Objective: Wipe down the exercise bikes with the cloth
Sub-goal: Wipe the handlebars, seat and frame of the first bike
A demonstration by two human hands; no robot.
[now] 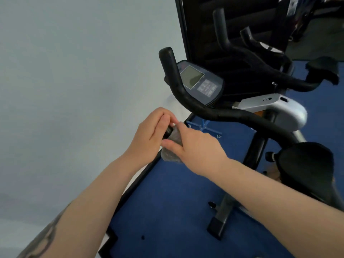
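Both hands meet at the near end of the exercise bike's handlebar [232,116], just below-left of the console [200,82]. Right hand [197,148] has a closed grip on the grey cloth [172,148], wrapped round the bar; left hand [149,135] curls over the bar's end cap.

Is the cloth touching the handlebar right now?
Apart. The head view shows the cloth gripped in the right hand, with blue floor between it and the handlebar.
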